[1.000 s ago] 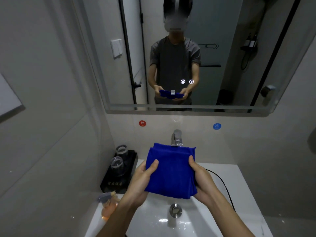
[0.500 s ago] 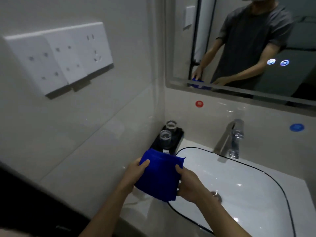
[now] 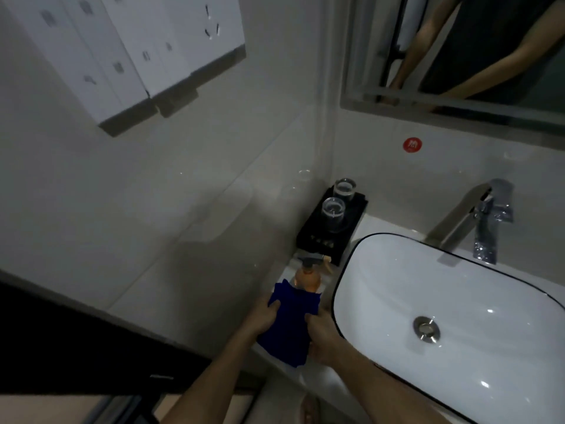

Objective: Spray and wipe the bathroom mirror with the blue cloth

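Head view: folded blue cloth gripped at both edges, left hand and right hand closed on it, low over the counter just in front of the orange spray bottle, beside the basin. Step in hand, by judgement: preparation, spraying not yet begun. Next move calls for freeing one hand, taking the bottle and aiming at the mirror above.
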`<state>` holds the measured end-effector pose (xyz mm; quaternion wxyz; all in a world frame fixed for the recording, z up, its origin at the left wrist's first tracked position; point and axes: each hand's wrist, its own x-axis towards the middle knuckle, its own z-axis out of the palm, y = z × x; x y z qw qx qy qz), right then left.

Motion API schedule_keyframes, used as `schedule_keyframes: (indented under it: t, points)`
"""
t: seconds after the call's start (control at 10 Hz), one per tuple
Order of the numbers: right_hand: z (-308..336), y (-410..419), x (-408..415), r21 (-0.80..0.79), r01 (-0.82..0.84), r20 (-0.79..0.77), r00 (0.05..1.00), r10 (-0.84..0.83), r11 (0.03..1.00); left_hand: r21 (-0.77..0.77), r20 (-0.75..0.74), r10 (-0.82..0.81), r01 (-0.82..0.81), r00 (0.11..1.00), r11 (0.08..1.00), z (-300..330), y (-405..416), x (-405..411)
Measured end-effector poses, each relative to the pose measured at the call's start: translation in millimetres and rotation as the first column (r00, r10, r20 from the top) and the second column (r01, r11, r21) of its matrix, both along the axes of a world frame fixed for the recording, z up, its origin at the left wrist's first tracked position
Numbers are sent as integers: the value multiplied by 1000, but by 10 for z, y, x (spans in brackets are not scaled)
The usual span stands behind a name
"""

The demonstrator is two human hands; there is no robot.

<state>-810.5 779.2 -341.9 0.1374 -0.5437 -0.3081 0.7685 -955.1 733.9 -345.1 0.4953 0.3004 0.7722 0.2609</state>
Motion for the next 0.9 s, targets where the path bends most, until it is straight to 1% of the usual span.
schedule_keyframes:
  t: [0.1,0.2,0.4,0.5,0.6,0.7,0.8,0.9]
  points:
    - [-171,-2,-9,-27,-5,-4,1000,5,1000,-22,64,53,-51,997,998,-92,-17,-41]
    - [-210,12,-20,-50,4,-33,999,-5,999,-36,87,70,-67,994,997,-165,18,-77]
    - [-283,47,-116,-51,26,-24,999,-27,998,-86,8,-1,2,1000,996,-256,107,-106]
    - [-379,42,-116,-8,-10,51,999,10,1000,-92,-13,-29,27,1000,995,-286,115,-117]
    - [-427,23,-151,79,-135,182,976,118,988,-105,-34,-10,6,999,994,-314,93,-153]
    - [-322,55,-132,207,-341,392,888,242,917,-100,-61,28,-34,998,994,-279,121,-178]
    - [-74,98,-96,312,-419,383,877,290,853,-8,-128,35,-36,991,999,-212,199,-171]
    - [188,143,32,460,-353,325,921,216,815,161,-90,148,-132,985,978,-99,299,-125]
